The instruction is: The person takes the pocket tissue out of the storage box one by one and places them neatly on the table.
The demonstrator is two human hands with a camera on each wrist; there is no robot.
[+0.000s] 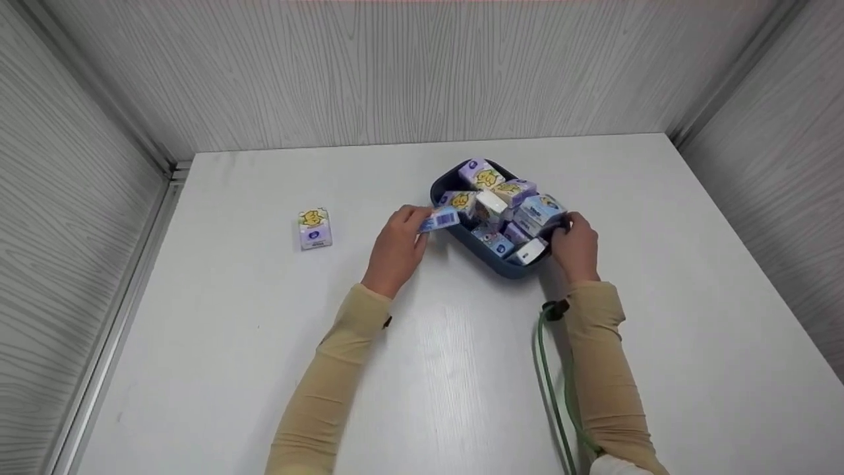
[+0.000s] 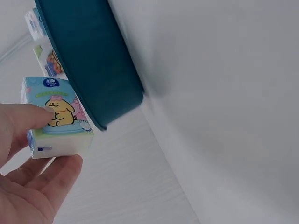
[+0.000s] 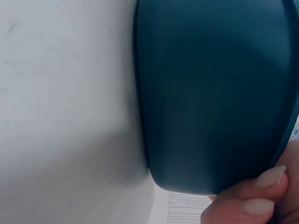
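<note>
The left hand (image 1: 399, 247) is pinching a blue pack (image 2: 58, 109) right by the left edge of the tub (image 2: 91, 51), while the right hand (image 1: 577, 247) is gripping its right end. Other packs (image 1: 490, 210) are sitting heaped inside, plus one loose pack (image 1: 315, 229) is chilling off left on the table (image 1: 435, 376).

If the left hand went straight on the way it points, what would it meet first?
Probably the tub, at its left end; height is unclear, so the left hand and its packet might pass above it.
</note>
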